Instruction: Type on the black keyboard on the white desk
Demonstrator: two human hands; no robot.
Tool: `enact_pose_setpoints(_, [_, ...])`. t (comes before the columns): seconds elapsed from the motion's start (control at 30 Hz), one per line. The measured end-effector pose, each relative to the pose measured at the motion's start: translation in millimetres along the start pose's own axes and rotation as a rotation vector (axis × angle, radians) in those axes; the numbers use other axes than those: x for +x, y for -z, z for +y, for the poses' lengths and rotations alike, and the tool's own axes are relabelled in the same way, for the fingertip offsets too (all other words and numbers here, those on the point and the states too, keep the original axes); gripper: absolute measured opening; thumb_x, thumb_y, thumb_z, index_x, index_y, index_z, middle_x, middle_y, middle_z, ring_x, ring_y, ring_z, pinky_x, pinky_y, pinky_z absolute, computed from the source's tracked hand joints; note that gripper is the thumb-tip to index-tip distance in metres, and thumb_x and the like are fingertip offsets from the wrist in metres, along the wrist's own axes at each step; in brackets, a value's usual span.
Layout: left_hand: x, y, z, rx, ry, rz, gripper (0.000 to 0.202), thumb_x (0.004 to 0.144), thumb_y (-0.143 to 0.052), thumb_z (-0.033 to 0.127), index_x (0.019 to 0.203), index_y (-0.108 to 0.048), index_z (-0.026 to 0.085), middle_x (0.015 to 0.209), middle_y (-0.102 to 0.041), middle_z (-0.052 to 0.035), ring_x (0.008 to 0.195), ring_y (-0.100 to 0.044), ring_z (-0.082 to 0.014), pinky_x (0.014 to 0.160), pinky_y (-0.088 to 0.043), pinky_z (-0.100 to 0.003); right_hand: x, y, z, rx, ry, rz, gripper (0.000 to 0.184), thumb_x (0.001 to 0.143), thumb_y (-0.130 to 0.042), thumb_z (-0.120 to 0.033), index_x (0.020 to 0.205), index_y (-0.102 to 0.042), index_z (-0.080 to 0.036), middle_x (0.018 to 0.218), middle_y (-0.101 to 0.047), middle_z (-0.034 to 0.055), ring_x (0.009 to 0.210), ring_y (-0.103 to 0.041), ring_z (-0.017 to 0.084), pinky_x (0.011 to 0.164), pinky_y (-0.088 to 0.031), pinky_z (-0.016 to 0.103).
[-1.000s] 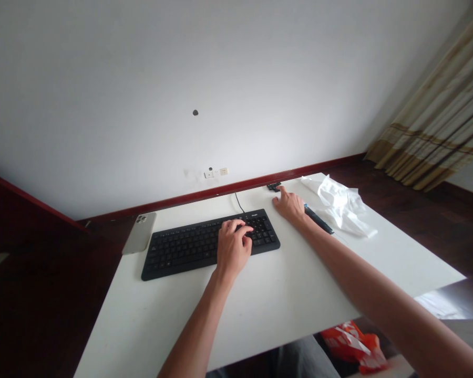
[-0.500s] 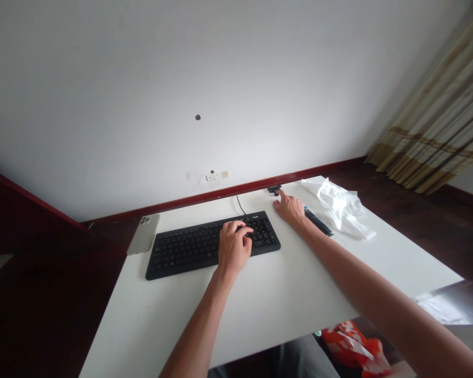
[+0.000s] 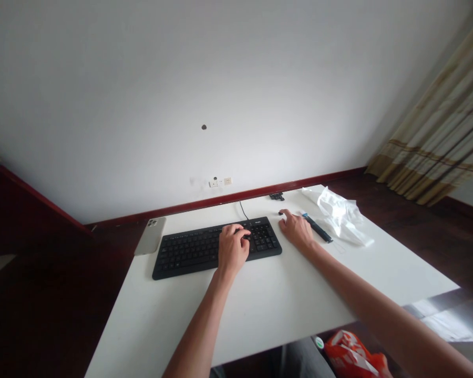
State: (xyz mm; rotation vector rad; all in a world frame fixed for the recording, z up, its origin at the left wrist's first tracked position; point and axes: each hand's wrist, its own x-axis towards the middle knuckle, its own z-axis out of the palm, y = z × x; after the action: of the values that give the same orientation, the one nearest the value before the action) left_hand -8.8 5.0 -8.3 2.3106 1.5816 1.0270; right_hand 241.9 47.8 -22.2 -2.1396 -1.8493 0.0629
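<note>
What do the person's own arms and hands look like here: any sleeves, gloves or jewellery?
The left hand and right hand are bare, with no gloves or rings visible. The left forearm and right forearm are slim and bare too, showing no sleeves, watch or bracelet.

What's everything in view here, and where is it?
Rectangular tabletop: one, white, centre.
Computer keyboard: one, black, on the table.
Slim smartphone: one, pale grey, left of keyboard.
Crumpled plastic sheet: one, white, table's right.
Slim pen-like stick: one, black and blue, beside the sheet.
Small object: one, black, table's far edge.
Striped fabric curtain: one, beige, far right.
Plastic bag: one, orange and white, below the table.
Left hand: one, on the keys.
Right hand: one, on the table, right of keyboard.
</note>
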Motion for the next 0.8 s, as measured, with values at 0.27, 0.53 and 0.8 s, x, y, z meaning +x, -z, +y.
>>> enact_pose_setpoints(0.27, [-4,-3.7,6,-0.001,-0.046,-0.058,0.041,0.083,-0.059,0.003,0.108,-0.080,0.029,0.126,-0.066,-0.0050,0.118,-0.055,-0.0259,0.103,-0.049,-0.044,-26,4,6,0.130,0.073,0.094,0.044,0.094,-0.050,-0.030,0.135,-0.064,-0.021,0.109,-0.073,0.0101,0.079,-0.066,0.023,0.059,-0.044,0.031])
enact_pose_setpoints(0.53, [-6,-10.3,5,0.015,-0.071,-0.088,0.042,0.084,-0.059,0.003,0.107,-0.081,0.030,0.127,-0.067,-0.0047,0.118,-0.054,-0.0270,0.101,-0.049,-0.046,-15,-7,15,0.223,0.258,0.129,0.053,0.091,-0.046,-0.016,0.142,-0.062,-0.016,0.139,-0.064,0.0130,0.119,-0.060,0.029,0.104,-0.050,0.043])
enact_pose_setpoints(0.8, [-6,-9.3,8,0.012,-0.070,-0.095,0.043,0.082,-0.059,0.001,0.108,-0.079,0.028,0.126,-0.066,-0.0060,0.119,-0.055,-0.0265,0.103,-0.049,-0.046,-12,-5,17,0.262,0.320,0.078,0.049,0.090,-0.046,-0.015,0.133,-0.069,-0.017,0.137,-0.067,0.0115,0.117,-0.061,0.028,0.109,-0.046,0.044])
